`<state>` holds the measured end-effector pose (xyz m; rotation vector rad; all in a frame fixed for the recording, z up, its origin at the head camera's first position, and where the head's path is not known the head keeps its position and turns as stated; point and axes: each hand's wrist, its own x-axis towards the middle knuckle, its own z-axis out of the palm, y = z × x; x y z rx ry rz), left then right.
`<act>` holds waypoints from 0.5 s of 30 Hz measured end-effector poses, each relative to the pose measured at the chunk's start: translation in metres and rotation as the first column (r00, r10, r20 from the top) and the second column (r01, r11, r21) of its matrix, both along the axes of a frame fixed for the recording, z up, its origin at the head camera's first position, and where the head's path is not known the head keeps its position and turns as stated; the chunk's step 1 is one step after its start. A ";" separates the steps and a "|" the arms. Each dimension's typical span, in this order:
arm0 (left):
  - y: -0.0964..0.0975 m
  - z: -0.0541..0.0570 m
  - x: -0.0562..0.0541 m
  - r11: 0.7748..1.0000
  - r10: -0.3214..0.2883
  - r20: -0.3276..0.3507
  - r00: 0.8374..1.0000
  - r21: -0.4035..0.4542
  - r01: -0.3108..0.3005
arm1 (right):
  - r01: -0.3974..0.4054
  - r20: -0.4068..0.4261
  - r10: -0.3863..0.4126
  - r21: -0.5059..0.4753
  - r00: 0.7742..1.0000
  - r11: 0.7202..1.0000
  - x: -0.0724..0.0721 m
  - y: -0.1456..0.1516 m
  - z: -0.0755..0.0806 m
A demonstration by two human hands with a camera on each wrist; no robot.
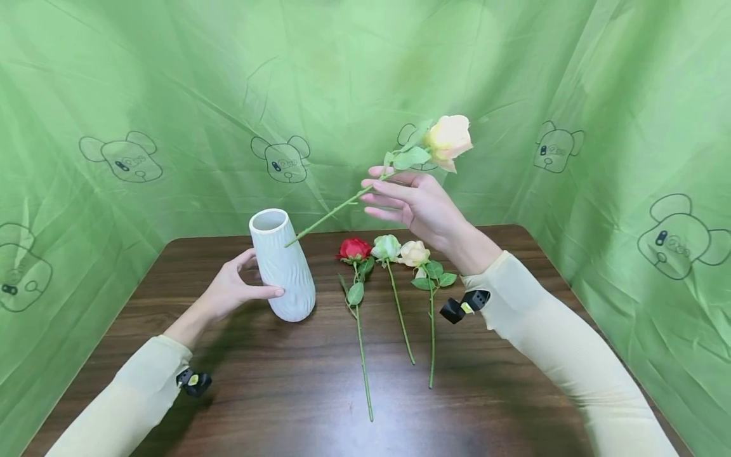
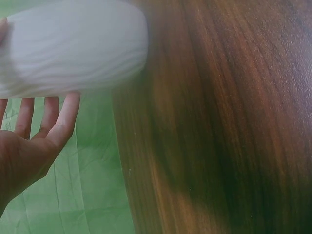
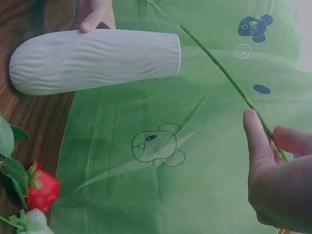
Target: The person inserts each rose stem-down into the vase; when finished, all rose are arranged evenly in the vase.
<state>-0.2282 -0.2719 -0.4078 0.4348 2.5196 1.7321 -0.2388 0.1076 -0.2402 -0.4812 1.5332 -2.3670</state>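
A white vase (image 1: 285, 273) with a wavy ribbed surface is at the left of the table, its round mouth facing up. My left hand (image 1: 237, 287) grips it from the side, thumb across the front and fingers behind; the left wrist view shows fingertips against the vase wall (image 2: 78, 48). Between thumb and fingers, my right hand (image 1: 425, 206) pinches the green stem of a pale peach rose (image 1: 449, 138). The bloom points up and right, while the stem's lower end slants down toward the vase. In the right wrist view, that stem (image 3: 222, 68) ends apart from the vase's rim.
On the dark wooden table (image 1: 274, 393) lie a red rose (image 1: 355, 249), a pale green rose (image 1: 387, 247) and a cream rose (image 1: 415, 253), stems toward me. Green cloth (image 1: 342, 76) with bear drawings surrounds the table's back and sides.
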 end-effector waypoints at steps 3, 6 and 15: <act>-0.001 0.000 0.002 1.000 0.000 -0.003 1.000 -0.011 0.000 | -0.007 -0.030 0.007 0.002 1.000 1.000 -0.002 -0.007 0.004; -0.001 0.000 0.002 1.000 0.001 -0.010 1.000 -0.007 -0.001 | 0.000 -0.045 0.000 0.003 0.999 1.000 -0.005 -0.013 0.009; -0.003 0.000 0.002 1.000 0.007 -0.025 1.000 -0.030 -0.008 | 0.018 -0.036 -0.019 -0.017 0.999 1.000 -0.013 -0.028 0.018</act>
